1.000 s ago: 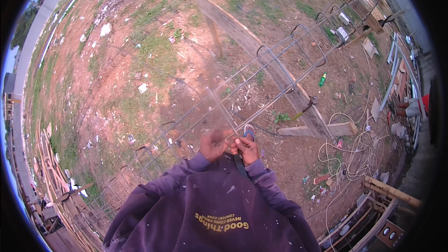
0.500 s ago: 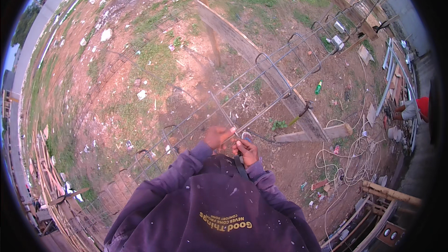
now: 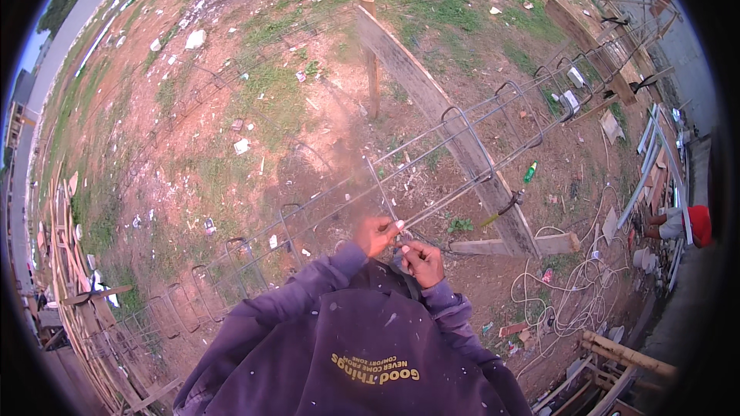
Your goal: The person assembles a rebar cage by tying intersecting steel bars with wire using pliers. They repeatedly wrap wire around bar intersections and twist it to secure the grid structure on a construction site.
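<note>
A long rebar cage (image 3: 453,141) of thin steel bars and bent square stirrups runs diagonally in front of me, resting on a slanted wooden plank (image 3: 439,112). My left hand (image 3: 375,236) is closed at the lower corner of a stirrup (image 3: 378,182), thumb and fingers pinching where it meets a long bar. Just to its right and nearer me, my right hand (image 3: 423,263) is closed, fingertips pinched together beside the same joint. What it pinches is too small to make out.
A wooden post (image 3: 371,69) and a low board (image 3: 515,245) support the plank. Tangled pale rope (image 3: 566,293), a green bottle (image 3: 530,172) and scattered litter lie on the dirt. At the right edge is a person in red (image 3: 697,226). Timber (image 3: 628,354) stands lower right.
The view has shifted, so the cage and ground sit farther right in it. Both hands stay at the same stirrup corner, still close together with fingers pinched.
</note>
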Available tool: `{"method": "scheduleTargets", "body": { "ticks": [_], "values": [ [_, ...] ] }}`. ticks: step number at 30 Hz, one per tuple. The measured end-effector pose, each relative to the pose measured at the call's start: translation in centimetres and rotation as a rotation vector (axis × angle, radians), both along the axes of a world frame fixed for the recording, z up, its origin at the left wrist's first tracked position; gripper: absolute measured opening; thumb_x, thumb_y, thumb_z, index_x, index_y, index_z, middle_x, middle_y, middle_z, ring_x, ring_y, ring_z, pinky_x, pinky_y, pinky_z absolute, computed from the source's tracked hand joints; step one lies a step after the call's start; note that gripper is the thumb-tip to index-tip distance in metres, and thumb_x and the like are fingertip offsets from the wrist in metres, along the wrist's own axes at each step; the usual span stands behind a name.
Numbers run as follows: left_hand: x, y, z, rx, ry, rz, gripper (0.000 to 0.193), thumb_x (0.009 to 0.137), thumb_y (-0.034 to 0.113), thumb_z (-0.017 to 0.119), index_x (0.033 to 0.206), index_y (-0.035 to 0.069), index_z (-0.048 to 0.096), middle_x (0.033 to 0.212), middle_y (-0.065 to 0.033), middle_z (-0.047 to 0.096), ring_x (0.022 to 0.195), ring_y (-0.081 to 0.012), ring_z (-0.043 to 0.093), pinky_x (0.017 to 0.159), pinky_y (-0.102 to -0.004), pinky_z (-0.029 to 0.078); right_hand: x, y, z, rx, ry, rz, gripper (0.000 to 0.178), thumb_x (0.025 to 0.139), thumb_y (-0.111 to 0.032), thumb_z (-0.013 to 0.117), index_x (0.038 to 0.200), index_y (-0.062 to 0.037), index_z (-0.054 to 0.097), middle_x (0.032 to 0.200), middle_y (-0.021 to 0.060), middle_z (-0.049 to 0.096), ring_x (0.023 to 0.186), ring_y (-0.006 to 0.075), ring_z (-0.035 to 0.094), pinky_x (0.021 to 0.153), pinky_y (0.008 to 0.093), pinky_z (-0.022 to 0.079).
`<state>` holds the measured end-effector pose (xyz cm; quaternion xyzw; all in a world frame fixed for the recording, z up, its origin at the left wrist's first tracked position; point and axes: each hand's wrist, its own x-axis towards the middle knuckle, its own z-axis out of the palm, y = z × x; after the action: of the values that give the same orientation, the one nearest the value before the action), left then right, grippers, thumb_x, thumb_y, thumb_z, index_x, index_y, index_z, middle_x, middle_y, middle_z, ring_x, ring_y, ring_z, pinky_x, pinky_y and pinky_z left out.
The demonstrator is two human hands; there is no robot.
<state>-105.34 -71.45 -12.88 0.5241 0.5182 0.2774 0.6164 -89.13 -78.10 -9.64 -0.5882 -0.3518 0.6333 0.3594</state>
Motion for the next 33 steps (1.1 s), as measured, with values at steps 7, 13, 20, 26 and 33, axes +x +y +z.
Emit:
{"method": "scheduleTargets", "body": {
  "ticks": [7, 13, 20, 26, 33],
  "values": [
    [0.0, 0.2, -0.9, 0.038, 0.001, -0.005, 0.047, 0.091, 0.040, 0.064, 0.064, 0.002, 0.059, 0.055, 0.0013, 0.047, 0.056, -0.0086, 0.040, 0.052, -0.0325, 0.033, 5.8, 7.1, 5.2, 0.657, -0.901, 0.682, 0.018, 0.084, -0.021, 0.064, 0.095, -0.0077, 0.070, 0.077, 0.0173, 0.066, 0.076, 0.0348, 0.065, 0.069, 0.0449, 0.050],
    [0.1, -0.4, -1.9, 0.044, 0.035, 0.042, 0.046, 0.089, 0.041, 0.065, 0.065, 0.002, 0.061, 0.054, -0.0017, 0.048, 0.054, -0.0097, 0.040, 0.050, -0.0342, 0.032, 3.6, 15.9, -1.2, 0.433, -1.057, 0.832, 0.033, 0.069, -0.041, 0.080, 0.087, -0.0140, 0.074, 0.083, 0.0124, 0.070, 0.082, 0.0316, 0.068, 0.072, 0.0450, 0.051],
    [0.2, -0.1, -2.4, 0.052, 0.022, -0.014, 0.038, 0.089, 0.038, 0.069, 0.072, 0.003, 0.067, 0.059, 0.0022, 0.057, 0.057, -0.0056, 0.052, 0.053, -0.0255, 0.040, 0.8, 17.9, -5.1, 0.101, -1.169, 1.251, 0.051, 0.060, -0.032, 0.084, 0.103, -0.0060, 0.073, 0.106, 0.0190, 0.069, 0.100, 0.0328, 0.067, 0.086, 0.0436, 0.052],
    [-0.2, 0.3, -4.2, -0.069, 0.090, -0.079, 0.048, 0.090, 0.046, 0.065, 0.068, 0.003, 0.066, 0.057, 0.0014, 0.057, 0.056, -0.0057, 0.051, 0.053, -0.0260, 0.040, 2.0, 13.7, 0.6, 1.094, -1.196, 0.385, 0.026, 0.076, -0.030, 0.076, 0.081, -0.0053, 0.067, 0.078, 0.0132, 0.065, 0.073, 0.0338, 0.063, 0.069, 0.0453, 0.050],
    [0.1, 0.6, -4.9, -0.083, -0.076, -0.058, 0.054, 0.090, 0.053, 0.062, 0.064, 0.006, 0.061, 0.056, 0.0021, 0.051, 0.055, -0.0069, 0.044, 0.051, -0.0286, 0.035, 2.6, 4.1, -0.5, 1.045, -1.287, 0.387, 0.014, 0.079, -0.018, 0.067, 0.083, -0.0042, 0.064, 0.083, 0.0144, 0.063, 0.086, 0.0347, 0.060, 0.088, 0.0485, 0.044]
  ]
}}
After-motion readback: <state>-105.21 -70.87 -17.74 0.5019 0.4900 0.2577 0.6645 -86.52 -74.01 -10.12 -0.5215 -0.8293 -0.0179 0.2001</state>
